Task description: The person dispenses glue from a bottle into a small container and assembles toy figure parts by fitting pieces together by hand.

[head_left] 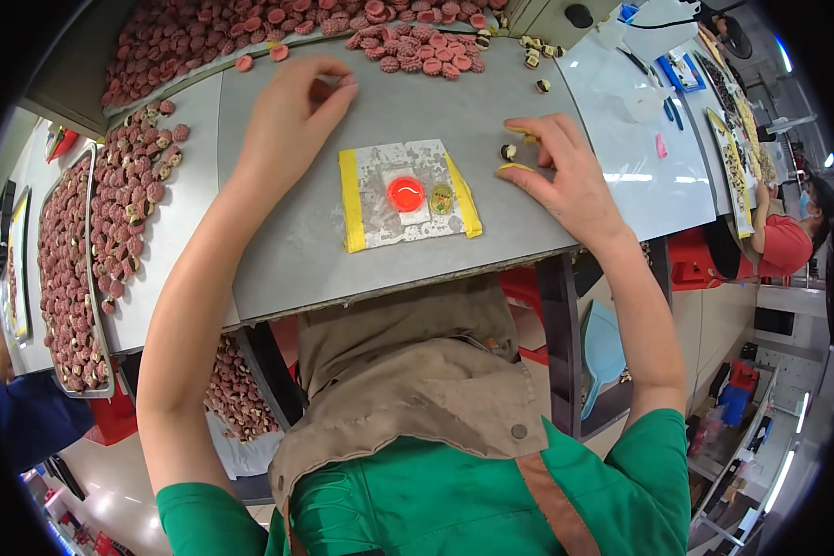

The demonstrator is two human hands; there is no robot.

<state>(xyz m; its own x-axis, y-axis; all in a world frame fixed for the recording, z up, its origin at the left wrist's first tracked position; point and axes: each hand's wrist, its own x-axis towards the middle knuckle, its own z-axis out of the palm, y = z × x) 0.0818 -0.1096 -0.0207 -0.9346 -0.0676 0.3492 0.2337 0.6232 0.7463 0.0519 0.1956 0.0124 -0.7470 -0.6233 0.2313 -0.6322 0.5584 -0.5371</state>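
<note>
The right hand [562,171] seems to be at picking a small dark-and-cream piece [508,152], grip apart around it; gentle closing is needed. The left hand's [296,111] grip I cannot tell.

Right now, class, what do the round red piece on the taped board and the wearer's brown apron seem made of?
The round red piece: glossy, probably plastic, from its pale, highlight-like streak. The brown apron: matte, apparently cloth, from its soft folds.

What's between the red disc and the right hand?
Head view: green oval, yellow tape strip, then bare grey tabletop; a small dark piece sits between thumb and fingers of the right hand.
</note>
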